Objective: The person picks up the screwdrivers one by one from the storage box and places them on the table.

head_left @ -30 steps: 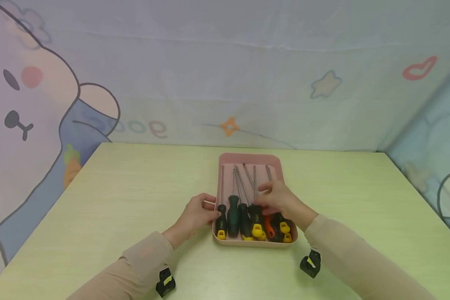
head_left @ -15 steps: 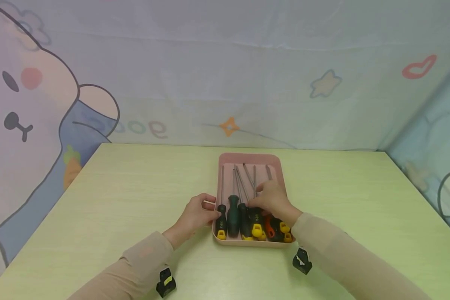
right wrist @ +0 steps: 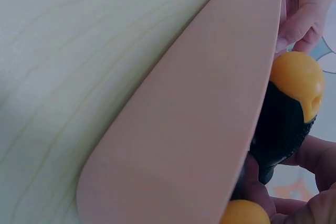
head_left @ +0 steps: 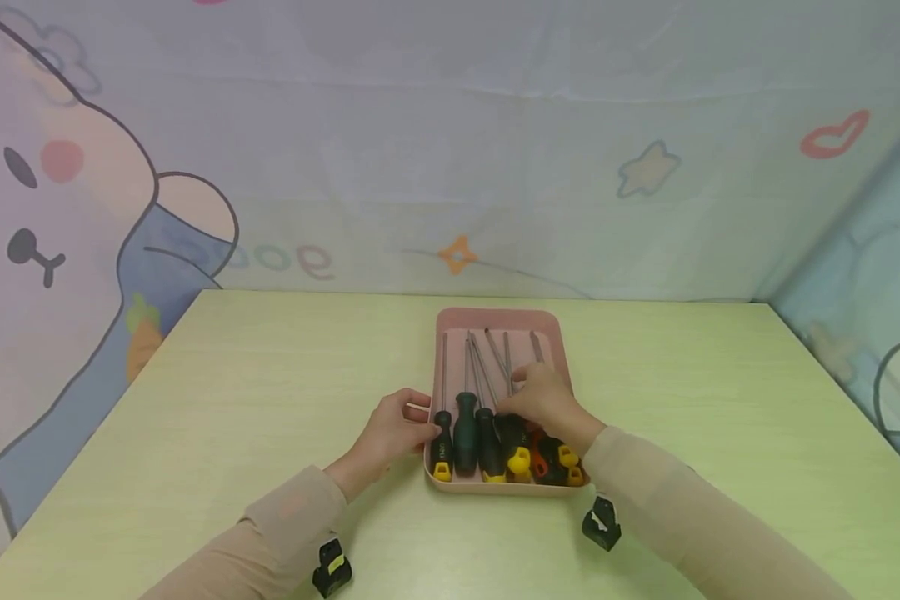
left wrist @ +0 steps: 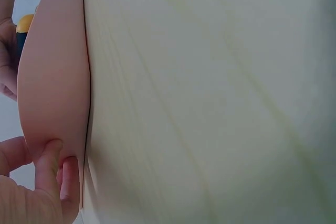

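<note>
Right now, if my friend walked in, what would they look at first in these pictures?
Probably the giant cartoon animal on the left of the backdrop. Next might come the pink tray near the middle of the pale table, holding dark-handled screwdrivers, several with bright yellow ends toward the person. There, the left grip pinches the tray's left wall and the right grip holds a yellow-ended screwdriver.

Reversed letters point(head_left: 314, 261) on the backdrop point(head_left: 450, 150) apparently read "good"; screwdriver point(head_left: 442, 447) lettering is blurred.
</note>
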Action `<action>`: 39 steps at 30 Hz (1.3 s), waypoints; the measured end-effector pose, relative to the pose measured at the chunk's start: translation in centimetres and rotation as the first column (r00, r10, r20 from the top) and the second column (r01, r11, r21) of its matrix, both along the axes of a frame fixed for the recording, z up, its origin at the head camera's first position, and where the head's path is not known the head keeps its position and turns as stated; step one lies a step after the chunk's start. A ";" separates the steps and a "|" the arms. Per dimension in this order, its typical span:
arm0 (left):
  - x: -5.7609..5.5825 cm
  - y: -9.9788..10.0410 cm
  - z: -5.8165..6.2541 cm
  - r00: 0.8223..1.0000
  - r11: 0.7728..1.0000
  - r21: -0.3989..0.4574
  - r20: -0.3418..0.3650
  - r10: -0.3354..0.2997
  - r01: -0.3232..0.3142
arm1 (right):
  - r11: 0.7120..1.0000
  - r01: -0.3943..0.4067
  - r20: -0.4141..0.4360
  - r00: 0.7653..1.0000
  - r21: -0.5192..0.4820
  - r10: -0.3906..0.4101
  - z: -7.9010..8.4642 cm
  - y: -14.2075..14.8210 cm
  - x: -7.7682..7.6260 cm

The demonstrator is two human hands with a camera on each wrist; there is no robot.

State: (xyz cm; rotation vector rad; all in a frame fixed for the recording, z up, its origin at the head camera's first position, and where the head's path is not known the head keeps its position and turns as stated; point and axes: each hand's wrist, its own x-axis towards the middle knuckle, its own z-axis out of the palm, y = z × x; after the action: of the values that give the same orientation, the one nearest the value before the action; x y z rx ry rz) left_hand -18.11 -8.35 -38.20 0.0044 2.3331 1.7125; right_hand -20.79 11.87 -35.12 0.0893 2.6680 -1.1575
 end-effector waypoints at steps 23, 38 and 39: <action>0.3 0.0 0.2 1.000 1.000 0.020 0.020 0.005 -0.006 | 0.943 0.000 0.141 0.989 -0.332 0.049 0.6 1.5 -0.2; 0.1 -0.1 0.3 1.000 1.000 0.019 0.031 0.003 -0.003 | 0.913 -0.105 0.141 0.975 -0.394 0.173 1.8 4.0 -0.1; 0.2 -0.1 0.3 1.000 1.000 0.018 0.031 0.003 -0.004 | 0.911 -0.107 0.142 0.974 -0.397 0.176 1.8 4.1 -0.1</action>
State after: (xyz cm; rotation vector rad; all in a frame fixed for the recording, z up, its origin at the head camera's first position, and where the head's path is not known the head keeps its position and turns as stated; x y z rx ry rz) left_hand -17.93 -8.41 -37.89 -0.0227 2.2967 1.7226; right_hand -20.87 16.01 -33.30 -0.0686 2.2068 -1.5251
